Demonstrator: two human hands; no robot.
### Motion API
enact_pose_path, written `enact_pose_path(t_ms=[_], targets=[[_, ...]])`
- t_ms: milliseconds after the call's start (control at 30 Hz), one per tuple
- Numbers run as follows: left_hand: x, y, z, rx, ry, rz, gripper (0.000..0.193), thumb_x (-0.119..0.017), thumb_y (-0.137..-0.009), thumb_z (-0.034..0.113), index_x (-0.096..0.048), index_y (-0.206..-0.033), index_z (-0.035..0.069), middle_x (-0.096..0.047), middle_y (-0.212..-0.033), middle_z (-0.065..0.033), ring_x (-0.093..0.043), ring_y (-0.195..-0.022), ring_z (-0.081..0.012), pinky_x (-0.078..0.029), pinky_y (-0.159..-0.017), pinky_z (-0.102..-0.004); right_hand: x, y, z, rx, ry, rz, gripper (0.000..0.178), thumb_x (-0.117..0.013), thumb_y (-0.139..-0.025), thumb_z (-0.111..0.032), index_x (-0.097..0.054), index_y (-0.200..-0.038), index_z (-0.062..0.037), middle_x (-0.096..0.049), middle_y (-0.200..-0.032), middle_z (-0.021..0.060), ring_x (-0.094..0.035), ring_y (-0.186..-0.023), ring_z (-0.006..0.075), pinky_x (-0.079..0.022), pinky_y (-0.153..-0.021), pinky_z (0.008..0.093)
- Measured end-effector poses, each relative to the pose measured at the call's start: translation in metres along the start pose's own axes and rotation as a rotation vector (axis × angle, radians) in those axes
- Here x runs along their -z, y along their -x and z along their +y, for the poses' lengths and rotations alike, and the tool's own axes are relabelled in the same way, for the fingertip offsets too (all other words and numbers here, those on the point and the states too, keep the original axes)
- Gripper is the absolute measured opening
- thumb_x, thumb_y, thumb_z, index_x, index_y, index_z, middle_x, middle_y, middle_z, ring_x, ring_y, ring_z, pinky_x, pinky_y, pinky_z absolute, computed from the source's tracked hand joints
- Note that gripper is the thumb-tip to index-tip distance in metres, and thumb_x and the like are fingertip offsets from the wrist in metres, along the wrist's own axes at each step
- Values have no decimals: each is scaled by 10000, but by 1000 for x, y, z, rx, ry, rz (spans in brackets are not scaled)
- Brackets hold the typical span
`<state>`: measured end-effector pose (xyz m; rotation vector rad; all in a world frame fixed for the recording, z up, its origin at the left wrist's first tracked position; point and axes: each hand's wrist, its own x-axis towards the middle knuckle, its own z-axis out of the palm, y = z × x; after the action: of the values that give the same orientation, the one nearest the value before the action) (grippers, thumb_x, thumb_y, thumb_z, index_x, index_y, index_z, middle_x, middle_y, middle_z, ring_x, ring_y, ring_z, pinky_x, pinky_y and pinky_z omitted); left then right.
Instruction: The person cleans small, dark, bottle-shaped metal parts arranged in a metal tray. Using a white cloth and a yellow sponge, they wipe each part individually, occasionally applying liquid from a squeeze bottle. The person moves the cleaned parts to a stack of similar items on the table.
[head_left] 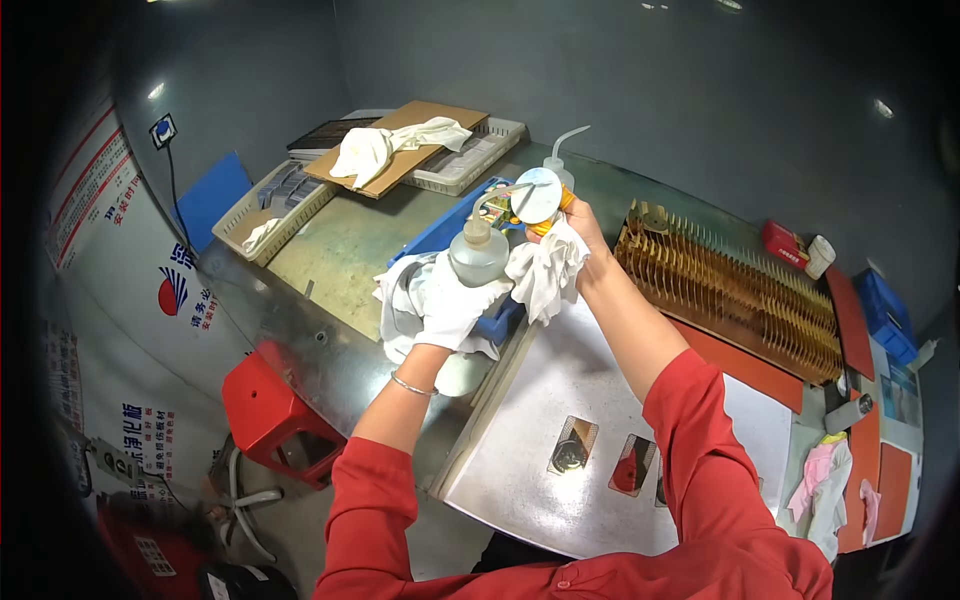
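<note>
My left hand (445,305), in a white glove, is closed around a translucent squeeze bottle (478,257) with a bent nozzle. The nozzle's tip reaches over a round, flat, pale disc (537,197), which my right hand (582,228) grips by its edge. Yellow covers show on some right fingers. A crumpled white cloth (548,272) hangs from the same hand. Behind the disc stands a second squeeze bottle (560,168), partly hidden. Beneath my hands lies a blue bin (435,238), with a grey-white cloth (398,310) by its near side.
A long rack of gold-coloured fins (730,290) stands on the right. Small rectangular plates (572,447) lie on the white sheet (520,490) nearest me. White trays (290,215) and cardboard (400,165) sit at the far left. A red stool (270,400) stands beside the table.
</note>
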<state>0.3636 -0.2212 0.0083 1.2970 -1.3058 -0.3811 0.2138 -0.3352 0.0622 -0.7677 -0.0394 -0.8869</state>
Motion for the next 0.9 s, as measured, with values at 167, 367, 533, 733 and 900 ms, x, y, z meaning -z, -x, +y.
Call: enact_pose_path(t_ms=[167,367,533,733,900], targets=[[3,-3,-11,38,22,8,661,-818,-565,269,-491,-1090,38,-576,-1020,-100,-564,-931,-213,-460,-807,-334,-12,-1,-1,-37,-32,93,248,-384,-919,-221,-531,-1011,-44,-606,-822,120,-582,-550,200,-488,-435,298],[-1,0,4,78,1,22,568,-803,-595,157,-506,-1064,39,-581,-1006,-69,-560,-917,-169,-456,-808,-310,2,-8,-6,-19,-26,24,295,-367,-893,-213,-533,-987,12,-589,-807,142,-526,-486,208,-449,-405,293],[2,1,2,94,-7,18,567,-802,-594,163,-504,-1059,37,-581,-1005,-74,-561,-919,-174,-460,-799,-311,-13,-8,-2,26,-33,30,270,-361,-890,-202,-532,-954,-3,-574,-772,139,-507,-481,206,-441,-408,298],[-5,-4,0,-4,-62,-48,547,-785,-630,199,-514,-1071,24,-594,-996,-100,-571,-887,-189,-463,-789,-320,-25,24,-25,-44,-26,66,262,-360,-904,-224,-532,-913,-27,-569,-733,105,-503,-470,169,-429,-396,274],[-11,21,40,-428,-322,217,673,-663,-792,199,-303,-1316,-20,-437,-1253,-196,-471,-1119,-284,-412,-929,-377,-68,135,-68,26,29,173,287,-394,-920,-286,-560,-865,-59,-568,-638,57,-509,-444,118,-426,-375,234]])
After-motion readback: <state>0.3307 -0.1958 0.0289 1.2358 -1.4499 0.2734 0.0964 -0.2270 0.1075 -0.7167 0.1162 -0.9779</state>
